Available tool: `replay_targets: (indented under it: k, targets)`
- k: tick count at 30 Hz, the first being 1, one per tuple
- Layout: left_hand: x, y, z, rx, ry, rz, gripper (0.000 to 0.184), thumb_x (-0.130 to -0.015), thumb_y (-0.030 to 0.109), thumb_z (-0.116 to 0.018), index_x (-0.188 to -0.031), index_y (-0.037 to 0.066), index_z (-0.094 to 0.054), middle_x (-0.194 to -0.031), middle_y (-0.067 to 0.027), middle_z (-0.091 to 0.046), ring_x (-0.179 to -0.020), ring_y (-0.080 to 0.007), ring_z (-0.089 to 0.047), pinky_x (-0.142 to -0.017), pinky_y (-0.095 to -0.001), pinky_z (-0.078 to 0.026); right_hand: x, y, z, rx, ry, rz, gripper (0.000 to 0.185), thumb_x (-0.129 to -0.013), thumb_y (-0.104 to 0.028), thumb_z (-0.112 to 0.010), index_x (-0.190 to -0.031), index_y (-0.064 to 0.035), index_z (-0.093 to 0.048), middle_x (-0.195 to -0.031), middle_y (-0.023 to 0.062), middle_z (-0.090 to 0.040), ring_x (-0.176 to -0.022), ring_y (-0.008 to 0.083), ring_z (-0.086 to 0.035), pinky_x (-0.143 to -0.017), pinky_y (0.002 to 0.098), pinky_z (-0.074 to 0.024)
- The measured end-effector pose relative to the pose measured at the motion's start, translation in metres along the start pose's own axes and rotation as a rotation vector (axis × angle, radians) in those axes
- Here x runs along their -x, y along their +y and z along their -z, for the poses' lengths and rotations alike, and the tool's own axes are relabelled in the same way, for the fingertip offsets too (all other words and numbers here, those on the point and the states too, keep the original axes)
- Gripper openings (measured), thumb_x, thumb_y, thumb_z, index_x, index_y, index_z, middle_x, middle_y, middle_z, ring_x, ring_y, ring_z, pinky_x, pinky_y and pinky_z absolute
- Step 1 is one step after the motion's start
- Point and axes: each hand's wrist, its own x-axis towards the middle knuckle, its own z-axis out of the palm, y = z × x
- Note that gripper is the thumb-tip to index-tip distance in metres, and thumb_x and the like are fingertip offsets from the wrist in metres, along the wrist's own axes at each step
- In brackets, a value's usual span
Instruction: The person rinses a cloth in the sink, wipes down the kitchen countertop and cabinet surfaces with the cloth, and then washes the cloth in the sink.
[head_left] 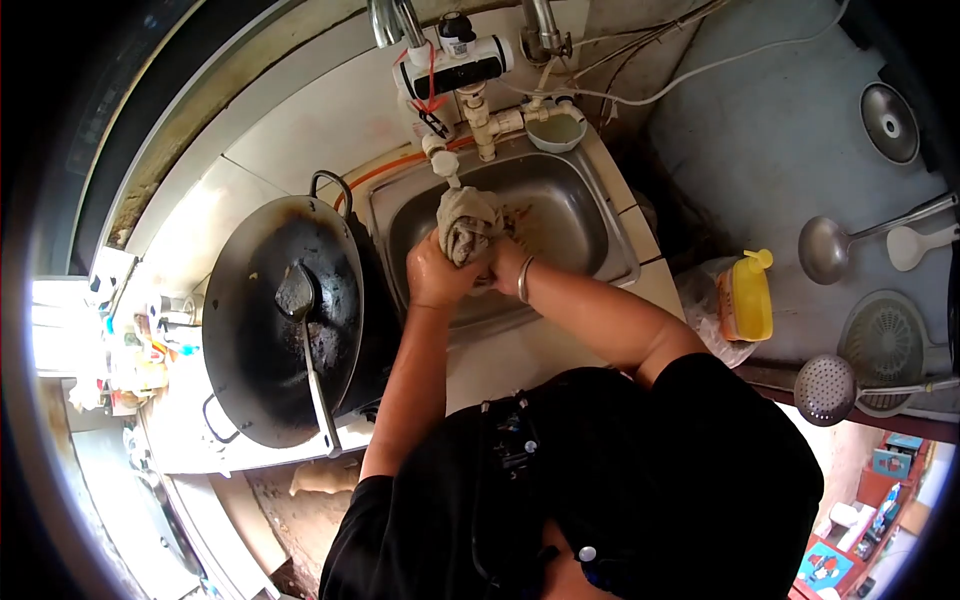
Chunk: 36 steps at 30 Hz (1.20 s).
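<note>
A wet, greyish-beige cloth [468,222] is bunched up over the metal sink [585,225], just under the white tap [446,165]. My left hand [437,272] grips its lower left side, fingers wrapped into the folds. From the right, my right hand [507,262] holds the same cloth, with a bangle on that wrist; its fingers are partly hidden behind the cloth. Small brownish scraps lie on the sink bottom beside the cloth.
Left of the sink sits a big black wok [250,330] with a metal spatula [310,340] in it. A yellow bottle [748,298] stands at the right. A ladle [825,250] and a skimmer [825,390] hang beyond it. A bowl [556,132] of liquid rests behind the sink.
</note>
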Motion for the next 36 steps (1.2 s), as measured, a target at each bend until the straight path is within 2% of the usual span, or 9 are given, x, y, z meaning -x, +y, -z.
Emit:
replay_targets:
  k: [2, 9, 11, 14, 21, 28, 30, 34, 36]
  targets:
    - [-0.001, -0.011, -0.002, -0.058, 0.016, 0.037, 0.05, -0.057, 0.024, -0.075, -0.099, 0.002, -0.059, -0.09, -0.0171, -0.063, -0.085, -0.0375, -0.06, -0.075, -0.0406, -0.049, -0.007, -0.002, 0.006, 0.444, 0.174, 0.116, 0.033, -0.089, -0.023, -0.046, -0.115, -0.0048, -0.056, -0.113, 0.0096, -0.059, -0.1, 0.0208, -0.058, -0.077, 0.0366, -0.0503]
    - [-0.018, -0.018, 0.013, -0.098, 0.1, 0.179, 0.055, -0.06, 0.022, -0.074, -0.109, 0.004, -0.054, -0.106, -0.0168, -0.058, -0.095, -0.0371, -0.057, -0.079, -0.0415, -0.048, -0.012, -0.02, 0.036, 0.743, -0.055, 0.436, 0.043, -0.088, -0.015, -0.055, -0.127, -0.005, -0.043, -0.117, 0.0058, -0.054, -0.105, 0.0165, -0.051, -0.089, 0.0329, -0.0413]
    - [-0.018, -0.01, 0.016, -0.16, 0.057, 0.115, 0.055, -0.059, 0.02, -0.074, -0.109, 0.005, -0.055, -0.106, -0.016, -0.058, -0.096, -0.0365, -0.056, -0.08, -0.0415, -0.048, -0.017, -0.02, 0.04, 0.789, -0.158, 0.717, 0.071, -0.077, -0.021, -0.071, -0.134, -0.0025, -0.032, -0.119, 0.008, -0.053, -0.102, 0.0213, -0.054, -0.085, 0.0349, -0.0456]
    - [-0.018, -0.012, 0.006, -0.199, 0.006, -0.006, 0.058, -0.056, 0.014, -0.073, -0.111, 0.007, -0.056, -0.109, -0.0133, -0.058, -0.1, -0.0347, -0.055, -0.083, -0.0412, -0.046, 0.008, -0.042, 0.009, 0.59, -0.161, 0.29, 0.067, -0.075, -0.018, -0.074, -0.129, -0.0048, -0.037, -0.114, 0.0068, -0.053, -0.102, 0.0204, -0.055, -0.078, 0.0322, -0.0492]
    - [-0.044, 0.003, 0.021, -0.278, 0.21, -0.2, 0.059, -0.054, 0.015, -0.073, -0.111, 0.011, -0.057, -0.105, -0.0127, -0.057, -0.098, -0.0364, -0.054, -0.083, -0.0431, -0.045, -0.003, -0.06, -0.026, 0.461, -0.019, 0.426, 0.055, -0.074, -0.016, -0.074, -0.119, -0.0074, -0.044, -0.108, 0.0063, -0.055, -0.097, 0.016, -0.057, -0.072, 0.0315, -0.0517]
    - [-0.083, 0.018, 0.029, -0.263, 0.41, -0.186, 0.063, -0.063, 0.018, -0.073, -0.122, 0.013, -0.051, -0.129, -0.0141, -0.046, -0.119, -0.0343, -0.043, -0.095, -0.0421, -0.04, -0.034, -0.11, -0.05, 0.072, -0.343, 0.536, 0.044, -0.08, -0.015, -0.067, -0.118, -0.012, -0.047, -0.105, 0.004, -0.056, -0.094, 0.0196, -0.057, -0.072, 0.0391, -0.0534]
    - [-0.081, 0.003, 0.015, -0.466, 0.222, -0.096, 0.067, -0.067, 0.019, -0.073, -0.128, 0.013, -0.047, -0.137, -0.0161, -0.038, -0.128, -0.0337, -0.035, -0.101, -0.041, -0.037, -0.073, -0.109, -0.025, -0.017, -0.022, 0.545, 0.041, -0.081, -0.02, -0.066, -0.117, -0.0119, -0.048, -0.104, 0.0047, -0.056, -0.093, 0.0208, -0.058, -0.067, 0.039, -0.0537]
    - [-0.058, -0.005, 0.004, -0.267, -0.266, 0.185, 0.075, -0.069, 0.023, -0.073, -0.135, 0.01, -0.037, -0.143, -0.0172, -0.028, -0.126, -0.0366, -0.037, -0.098, -0.0418, -0.039, -0.098, -0.105, 0.011, 0.035, 0.192, 0.126, 0.04, -0.082, -0.031, -0.066, -0.11, -0.0068, -0.051, -0.098, 0.0072, -0.057, -0.084, 0.0225, -0.058, -0.068, 0.0403, -0.0532]
    - [-0.052, -0.007, 0.003, -0.267, -0.277, 0.197, 0.077, -0.071, 0.024, -0.072, -0.136, 0.009, -0.035, -0.146, -0.0171, -0.023, -0.123, -0.0363, -0.04, -0.096, -0.0412, -0.041, -0.096, -0.102, 0.008, 0.064, 0.173, 0.158, 0.035, -0.082, -0.03, -0.066, -0.106, -0.0068, -0.053, -0.094, 0.0064, -0.058, -0.079, 0.0222, -0.058, -0.069, 0.0384, -0.0524]
